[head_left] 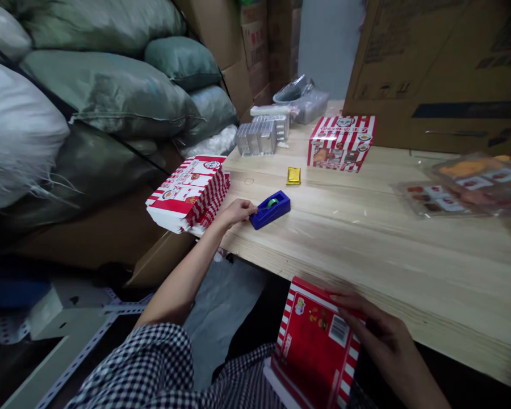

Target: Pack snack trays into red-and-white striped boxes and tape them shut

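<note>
My left hand [237, 212] reaches across the wooden table [366, 238], fingers pinched at the near end of a blue tape dispenser [271, 209]. Just left of it lies a stack of flat red-and-white striped cartons [188, 193] at the table's left edge. My right hand [377, 335] lies flat with fingers stretched over a red-and-white striped box [313, 343] held below the table's near edge, over my lap. An assembled striped box [342, 142] stands farther back. A small gold packet [293, 176] lies between it and the dispenser.
Silver foil packs [262, 135] and a clear plastic tub [306, 102] sit at the table's far end. Clear bags of printed items [464, 187] lie at the right. A big cardboard box [443, 68] stands behind. Stuffed sacks [102, 96] pile up on the left.
</note>
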Demonstrator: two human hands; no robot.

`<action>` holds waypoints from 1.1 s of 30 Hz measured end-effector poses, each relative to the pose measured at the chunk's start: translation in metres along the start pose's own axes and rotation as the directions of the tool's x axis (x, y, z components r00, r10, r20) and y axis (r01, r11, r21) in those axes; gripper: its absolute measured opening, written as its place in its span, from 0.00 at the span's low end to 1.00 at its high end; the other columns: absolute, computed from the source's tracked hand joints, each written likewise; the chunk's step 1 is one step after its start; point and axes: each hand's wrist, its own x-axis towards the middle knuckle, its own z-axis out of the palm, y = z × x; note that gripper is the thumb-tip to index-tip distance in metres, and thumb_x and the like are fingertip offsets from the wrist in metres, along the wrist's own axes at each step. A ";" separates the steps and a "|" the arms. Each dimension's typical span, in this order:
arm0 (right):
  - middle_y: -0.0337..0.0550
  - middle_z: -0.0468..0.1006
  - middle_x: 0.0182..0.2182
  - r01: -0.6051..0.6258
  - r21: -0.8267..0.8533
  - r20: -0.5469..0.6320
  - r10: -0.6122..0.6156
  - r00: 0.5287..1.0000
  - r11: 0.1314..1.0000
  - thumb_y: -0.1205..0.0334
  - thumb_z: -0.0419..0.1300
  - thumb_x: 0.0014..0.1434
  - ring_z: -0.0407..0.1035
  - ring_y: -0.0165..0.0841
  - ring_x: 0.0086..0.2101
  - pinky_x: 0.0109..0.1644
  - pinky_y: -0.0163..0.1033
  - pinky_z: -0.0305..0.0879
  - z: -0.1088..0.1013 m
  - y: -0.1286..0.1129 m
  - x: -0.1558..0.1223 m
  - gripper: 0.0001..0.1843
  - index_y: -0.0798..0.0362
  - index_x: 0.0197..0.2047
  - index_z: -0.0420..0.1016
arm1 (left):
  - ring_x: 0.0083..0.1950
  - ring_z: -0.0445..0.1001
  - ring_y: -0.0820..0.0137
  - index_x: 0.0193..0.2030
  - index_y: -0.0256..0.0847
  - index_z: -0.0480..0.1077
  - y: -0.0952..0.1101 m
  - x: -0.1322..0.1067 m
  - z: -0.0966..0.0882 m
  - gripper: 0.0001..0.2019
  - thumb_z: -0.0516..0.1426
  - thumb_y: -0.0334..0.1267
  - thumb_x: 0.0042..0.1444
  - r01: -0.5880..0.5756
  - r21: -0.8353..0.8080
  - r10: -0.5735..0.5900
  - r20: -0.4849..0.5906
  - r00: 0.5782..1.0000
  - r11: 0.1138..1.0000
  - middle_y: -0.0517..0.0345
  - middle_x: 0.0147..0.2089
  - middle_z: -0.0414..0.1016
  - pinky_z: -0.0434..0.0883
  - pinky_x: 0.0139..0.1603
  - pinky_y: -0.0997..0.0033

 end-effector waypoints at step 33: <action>0.46 0.77 0.58 0.347 -0.328 -0.329 -0.450 0.830 0.879 0.76 0.59 0.65 0.74 0.41 0.56 0.61 0.51 0.71 0.026 -0.058 -0.021 0.21 0.47 0.56 0.79 | 0.33 0.76 0.72 0.39 0.39 0.78 0.040 -0.165 0.061 0.06 0.63 0.38 0.60 -0.326 -0.437 0.218 -0.280 0.935 0.838 0.58 0.31 0.79 0.75 0.40 0.71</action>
